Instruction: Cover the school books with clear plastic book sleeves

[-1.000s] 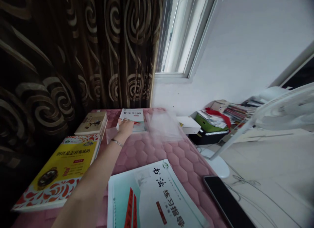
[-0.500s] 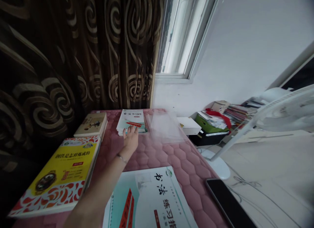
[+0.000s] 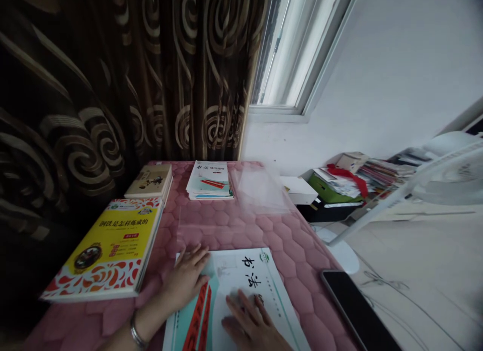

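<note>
A white and teal booklet (image 3: pixel 279 300) with black characters and red strips lies on the pink quilted cover (image 3: pixel 222 230), close to me. My left hand (image 3: pixel 186 275), with a bracelet at its wrist, rests on the booklet's upper left corner, fingers spread. Over the booklet's middle is my right hand (image 3: pixel 251 321), its fingers apart and flat on the cover. Neither hand grips anything. Farther back sits a small stack of similar booklets (image 3: pixel 209 177), with clear plastic sheets (image 3: pixel 260 190) to its right.
A yellow book (image 3: pixel 109 240) and a tan book (image 3: pixel 149 181) lie at the left. A black phone (image 3: pixel 354 305) is near the right edge. Beyond stand a white box (image 3: pixel 300 190), a bin of papers (image 3: pixel 335 187) and a white fan (image 3: pixel 449 164). A dark curtain (image 3: pixel 181 79) hangs behind.
My left hand has come back from the far stack to the near booklet. My right hand has entered view on the booklet. The view has shifted slightly.
</note>
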A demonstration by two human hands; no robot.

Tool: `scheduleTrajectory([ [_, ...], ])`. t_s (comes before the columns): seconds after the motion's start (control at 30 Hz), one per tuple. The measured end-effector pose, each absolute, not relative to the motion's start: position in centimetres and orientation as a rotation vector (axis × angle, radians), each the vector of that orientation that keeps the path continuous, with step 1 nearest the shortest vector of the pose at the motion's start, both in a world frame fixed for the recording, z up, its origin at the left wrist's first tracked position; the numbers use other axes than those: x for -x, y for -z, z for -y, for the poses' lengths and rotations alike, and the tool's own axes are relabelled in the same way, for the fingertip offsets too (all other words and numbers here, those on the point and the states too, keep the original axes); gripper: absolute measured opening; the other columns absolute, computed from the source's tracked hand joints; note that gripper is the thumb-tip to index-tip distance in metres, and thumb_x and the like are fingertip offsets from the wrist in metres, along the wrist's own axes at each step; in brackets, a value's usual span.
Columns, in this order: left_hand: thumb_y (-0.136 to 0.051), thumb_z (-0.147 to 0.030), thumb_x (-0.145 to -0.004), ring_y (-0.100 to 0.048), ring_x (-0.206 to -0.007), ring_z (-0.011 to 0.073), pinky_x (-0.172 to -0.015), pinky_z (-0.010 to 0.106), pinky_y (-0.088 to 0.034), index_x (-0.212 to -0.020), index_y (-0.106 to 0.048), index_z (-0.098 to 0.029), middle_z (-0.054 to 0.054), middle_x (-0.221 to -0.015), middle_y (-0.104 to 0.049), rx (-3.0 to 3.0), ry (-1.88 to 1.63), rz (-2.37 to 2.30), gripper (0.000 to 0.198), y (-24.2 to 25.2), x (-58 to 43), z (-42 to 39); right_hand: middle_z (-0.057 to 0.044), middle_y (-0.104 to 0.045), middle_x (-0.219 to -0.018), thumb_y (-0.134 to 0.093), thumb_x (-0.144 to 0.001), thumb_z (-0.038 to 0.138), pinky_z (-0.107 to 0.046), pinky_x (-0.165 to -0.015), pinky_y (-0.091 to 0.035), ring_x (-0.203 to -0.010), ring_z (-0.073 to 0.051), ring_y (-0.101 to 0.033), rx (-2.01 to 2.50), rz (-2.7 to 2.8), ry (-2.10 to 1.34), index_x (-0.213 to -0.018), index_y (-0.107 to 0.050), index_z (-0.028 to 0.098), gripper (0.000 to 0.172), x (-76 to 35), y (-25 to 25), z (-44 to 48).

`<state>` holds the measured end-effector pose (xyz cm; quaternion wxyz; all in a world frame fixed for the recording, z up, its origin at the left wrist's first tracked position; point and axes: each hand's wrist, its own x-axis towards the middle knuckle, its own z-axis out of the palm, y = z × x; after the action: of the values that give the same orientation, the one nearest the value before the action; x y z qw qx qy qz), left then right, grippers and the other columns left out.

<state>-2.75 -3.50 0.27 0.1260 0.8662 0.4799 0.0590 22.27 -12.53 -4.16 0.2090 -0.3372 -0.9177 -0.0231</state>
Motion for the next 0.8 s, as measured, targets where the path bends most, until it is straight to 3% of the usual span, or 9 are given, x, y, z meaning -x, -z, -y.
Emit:
scheduleTrajectory([
  [0.07,-0.051,-0.031,-0.092,-0.035,-0.142,0.0233,-0.118,0.052,-0.023,-0.142,-0.044,-0.029,0.004,-0.153,-0.040,-2.508,-0.189,-1.414,0.051,0.3,3.1,3.3,-0.007,-0.058,-0.137,-0.064,-0.085,0.021,-0.050,-0.106,-0.043,-0.123,-0.032,-0.056,0.870,2.607,0.366,-0.118,-0.062,0.026,0.034,-22.3,4.1,12.6],
  [0.2,-0.050,-0.032,-0.092,-0.039,-0.139,0.0236,-0.118,0.054,-0.023,-0.142,-0.045,-0.028,0.005,-0.152,-0.042,-2.469,-0.193,-1.412,0.050,0.3,3.0,3.0,-0.006,-0.052,-0.143,-0.058,-0.091,0.030,-0.051,-0.112,-0.033,-0.127,-0.030,-0.052,0.822,2.710,0.477,-0.121,-0.061,0.028,0.030,-22.8,3.1,13.0],
  [0.43,-0.053,-0.026,-0.090,-0.040,-0.139,0.0217,-0.118,0.051,-0.022,-0.137,-0.051,-0.028,0.003,-0.150,-0.045,-2.371,-0.218,-1.365,0.047,-0.5,3.4,2.4,-0.001,-0.052,-0.144,-0.051,-0.095,0.039,-0.049,-0.115,-0.028,-0.129,-0.029,-0.051,0.868,2.827,0.154,-0.121,-0.061,0.032,0.029,-23.0,1.6,12.4],
  [0.57,-0.054,-0.024,-0.089,-0.040,-0.139,0.0205,-0.118,0.048,-0.023,-0.136,-0.052,-0.029,0.002,-0.148,-0.047,-2.328,-0.253,-1.322,0.047,-0.4,4.1,1.9,-0.001,-0.049,-0.146,-0.052,-0.092,0.042,-0.050,-0.112,-0.032,-0.133,-0.032,-0.046,0.936,2.865,-0.109,-0.124,-0.060,0.034,0.033,-22.9,1.1,12.4],
  [0.8,-0.054,-0.027,-0.090,-0.040,-0.138,0.0199,-0.119,0.047,-0.022,-0.137,-0.051,-0.032,0.002,-0.148,-0.047,-2.353,-0.340,-1.288,0.047,0.8,4.5,1.7,-0.008,-0.051,-0.144,-0.056,-0.088,0.046,-0.057,-0.104,-0.041,-0.131,-0.040,-0.046,1.011,2.888,-0.200,-0.125,-0.058,0.029,0.040,-22.0,0.2,12.7],
])
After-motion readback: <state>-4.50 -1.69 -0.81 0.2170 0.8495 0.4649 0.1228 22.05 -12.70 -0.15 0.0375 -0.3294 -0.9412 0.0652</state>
